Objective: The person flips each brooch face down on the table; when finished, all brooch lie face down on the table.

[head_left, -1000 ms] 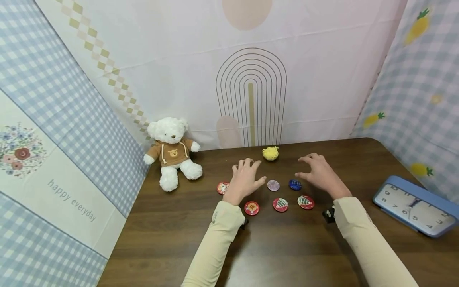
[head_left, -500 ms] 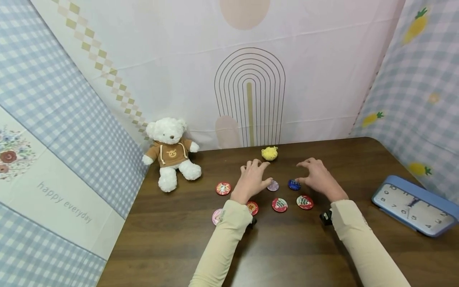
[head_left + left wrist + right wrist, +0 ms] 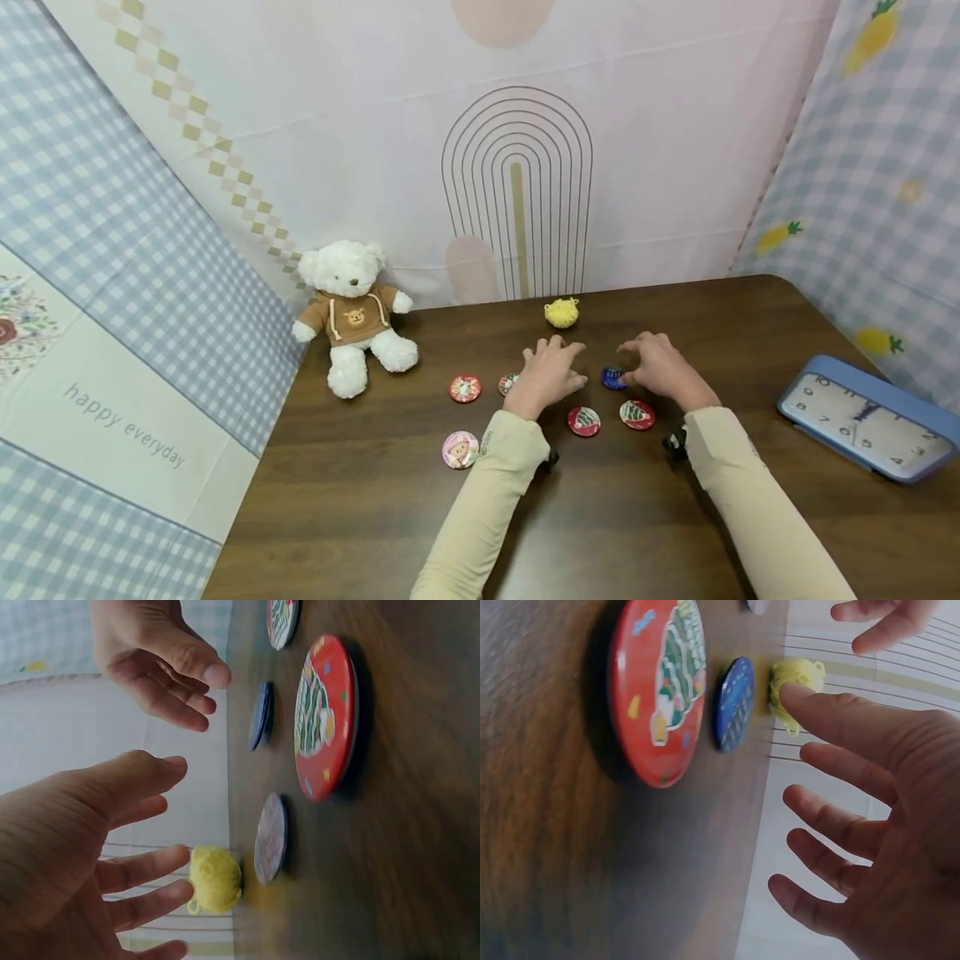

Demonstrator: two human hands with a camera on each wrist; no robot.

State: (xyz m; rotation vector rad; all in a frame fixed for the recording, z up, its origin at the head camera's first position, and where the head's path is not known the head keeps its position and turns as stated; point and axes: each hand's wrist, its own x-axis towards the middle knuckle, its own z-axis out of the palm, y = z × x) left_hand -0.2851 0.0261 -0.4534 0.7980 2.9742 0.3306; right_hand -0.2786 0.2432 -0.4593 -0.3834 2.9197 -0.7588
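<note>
My left hand (image 3: 547, 379) hovers over the table with fingers spread and bent, holding nothing. Beneath it in the head view the purple round badge is hidden; the left wrist view shows that badge (image 3: 271, 838) lying flat. Facing it, my right hand (image 3: 660, 367) is held with loosely bent fingers, its thumb overlapping the edge of a blue badge (image 3: 612, 378) in the head view. In the right wrist view, space shows between the right fingers and that blue badge (image 3: 736, 705). Two red badges with Christmas trees, one left (image 3: 583, 422) and one right (image 3: 637, 414), lie nearer the front.
Left of the left hand lie a red patterned badge (image 3: 465, 388), a partly covered badge (image 3: 507, 383) and a pink badge (image 3: 460, 450). A yellow knitted lump (image 3: 562, 313) sits behind. A white teddy bear (image 3: 348, 317) sits back left; a blue clock (image 3: 866, 417) stands right.
My left hand has moved right, from beside the purple badge to over it, uncovering the red patterned and pink badges. The right hand has shifted slightly left, toward the blue badge.
</note>
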